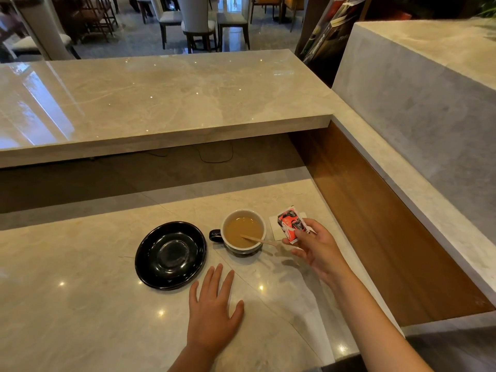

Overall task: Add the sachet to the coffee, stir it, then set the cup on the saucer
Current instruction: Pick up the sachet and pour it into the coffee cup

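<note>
A dark cup [243,232] of milky coffee stands on the marble counter, its handle pointing left. A wooden stirrer [258,240] leans in it, sticking out over the right rim. The black saucer [170,255] lies bare just left of the cup. My right hand [315,245] holds a red, white and black sachet [291,224] upright, just right of the cup. My left hand [213,304] rests flat on the counter in front of the saucer and cup, fingers spread, holding nothing.
A white napkin [276,226] lies on the counter behind the sachet. A raised marble ledge [161,103] overhangs the back of the counter. A wooden side panel [375,224] and marble wall close off the right. Chairs stand beyond.
</note>
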The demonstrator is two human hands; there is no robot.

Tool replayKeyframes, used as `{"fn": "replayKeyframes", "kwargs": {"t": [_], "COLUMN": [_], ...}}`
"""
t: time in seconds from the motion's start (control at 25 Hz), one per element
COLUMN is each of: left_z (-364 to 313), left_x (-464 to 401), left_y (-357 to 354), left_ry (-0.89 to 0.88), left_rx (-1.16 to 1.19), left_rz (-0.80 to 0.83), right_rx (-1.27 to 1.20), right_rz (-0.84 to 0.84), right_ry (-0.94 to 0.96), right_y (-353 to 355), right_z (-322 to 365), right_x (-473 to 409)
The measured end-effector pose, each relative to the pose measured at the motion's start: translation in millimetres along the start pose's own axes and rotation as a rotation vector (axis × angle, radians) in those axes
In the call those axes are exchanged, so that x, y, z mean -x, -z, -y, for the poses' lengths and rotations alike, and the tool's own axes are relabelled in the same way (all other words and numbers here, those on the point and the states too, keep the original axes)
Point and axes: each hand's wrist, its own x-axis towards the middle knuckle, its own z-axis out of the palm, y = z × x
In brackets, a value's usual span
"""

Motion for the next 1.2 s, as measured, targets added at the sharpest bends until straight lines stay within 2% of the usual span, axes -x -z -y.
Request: {"fn": "replayKeyframes", "kwargs": {"t": [0.24, 0.44, 0.68, 0.84, 1.04, 1.2], "left_z": [0, 1, 2, 2, 1, 0], "left_x": [0, 0, -1, 1, -1, -1], "left_y": [-1, -1, -3, -2, -2, -1], "left_ry": [0.016, 0.008, 0.009, 0.017, 0.027, 0.028], "left_rx": [0.013, 0.034, 0.020, 0.027, 0.021, 0.019], "left_rz": [0.015, 0.017, 0.024, 0.023, 0.050, 0.051], "right_rx": [0.574, 0.944, 1.208, 1.150, 0.641, 0.455], "right_rz": [-0.057, 0.005, 0.109, 0.084, -0.058, -0.053], "right_ry": [0.263, 0.475, 0.650, 0.592, 0.353, 0.268], "right_y": [-28, -42, -53, -55, -50, -46], "right_z": [19, 23, 26, 23, 10, 8], "right_x": [-21, -30, -32, -35, -37, -27]}}
